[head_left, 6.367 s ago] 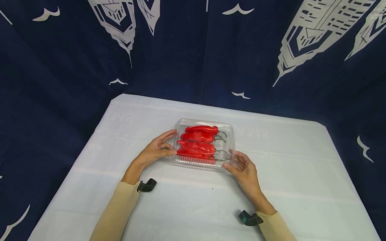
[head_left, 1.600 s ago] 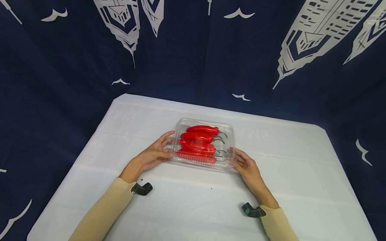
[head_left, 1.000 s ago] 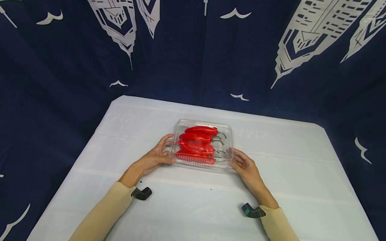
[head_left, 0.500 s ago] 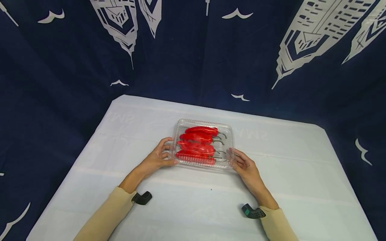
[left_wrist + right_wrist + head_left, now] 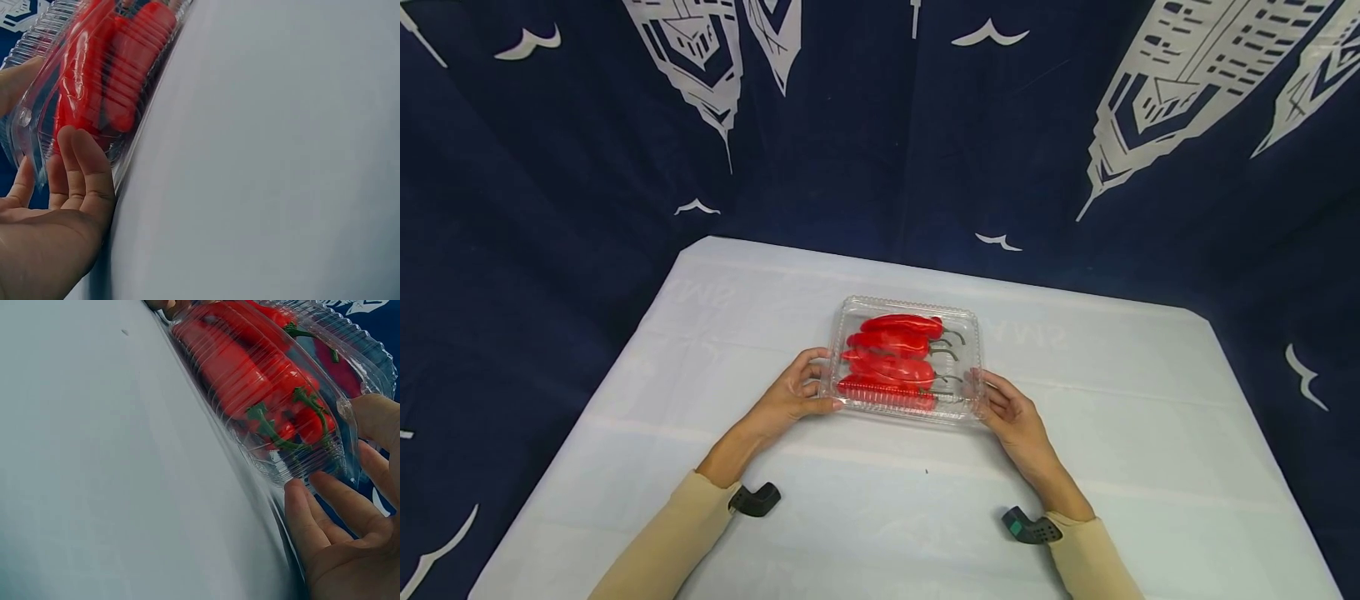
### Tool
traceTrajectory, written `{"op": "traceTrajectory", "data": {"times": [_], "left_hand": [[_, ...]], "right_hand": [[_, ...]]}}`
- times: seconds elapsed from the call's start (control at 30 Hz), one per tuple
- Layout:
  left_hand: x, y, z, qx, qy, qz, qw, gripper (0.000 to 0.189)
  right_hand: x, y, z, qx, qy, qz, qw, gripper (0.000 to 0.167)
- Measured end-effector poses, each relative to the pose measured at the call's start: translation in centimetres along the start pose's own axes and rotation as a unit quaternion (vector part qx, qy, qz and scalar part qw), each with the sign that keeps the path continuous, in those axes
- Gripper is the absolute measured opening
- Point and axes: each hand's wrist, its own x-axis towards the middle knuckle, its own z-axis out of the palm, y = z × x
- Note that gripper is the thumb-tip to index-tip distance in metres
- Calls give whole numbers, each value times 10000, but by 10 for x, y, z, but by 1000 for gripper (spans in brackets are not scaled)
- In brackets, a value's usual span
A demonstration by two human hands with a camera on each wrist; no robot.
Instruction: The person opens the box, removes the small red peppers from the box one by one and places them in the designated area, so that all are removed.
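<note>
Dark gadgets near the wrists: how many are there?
2. One dark gadget sits by the cuff of the left sleeve; the second gadget, with a green patch, by that of the right sleeve.

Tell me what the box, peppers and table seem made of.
Box: glossy, likely thin plastic, being see-through and ribbed.
Peppers: smooth red, shiny highlights; real or imitation, I can't tell.
Table: matte white, perhaps a cloth or plastic cover, given faint creases.
</note>
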Motion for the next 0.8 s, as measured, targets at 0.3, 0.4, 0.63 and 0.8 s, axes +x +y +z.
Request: {"op": "traceTrajectory", "data": {"times": [0.3,0.4,0.63,0.8], "left_hand": [[3,0,-1,-82,-99,70,9999,77],[3,3,-2,-77,-111,67,9999,75],[0,7,1,26,197,62,9998,68],[1,6,9,372,545,198,9976,69]], "right_hand": [[-1,-1,1,45,-7,-105,9999,54],[-1,-1,2,17,0,-66,10000,54],[0,-2,2,-10,29,33,10000,54],[0,-1,2,-4,24,-11,10000,54]]}}
